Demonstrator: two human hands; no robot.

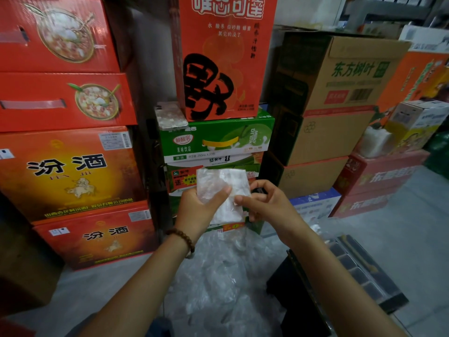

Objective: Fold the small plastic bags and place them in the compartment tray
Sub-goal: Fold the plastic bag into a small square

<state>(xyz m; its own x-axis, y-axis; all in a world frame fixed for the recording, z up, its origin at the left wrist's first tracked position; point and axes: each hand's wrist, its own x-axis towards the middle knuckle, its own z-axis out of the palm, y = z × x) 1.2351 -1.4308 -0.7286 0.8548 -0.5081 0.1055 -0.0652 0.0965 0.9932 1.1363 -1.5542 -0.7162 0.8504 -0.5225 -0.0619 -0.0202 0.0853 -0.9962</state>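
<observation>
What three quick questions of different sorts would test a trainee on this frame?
1. True or false: only the left hand holds the plastic bag.
2. Where is the compartment tray? A) on top of the stacked cartons; B) low on the person's right, beside the pile of loose bags; C) under the left forearm.
3. Fill in: the phone lies on a ___ carton, next to the tall orange carton.

Key: 1 false, the right hand pinches it too; 2 B; 3 green.
</observation>
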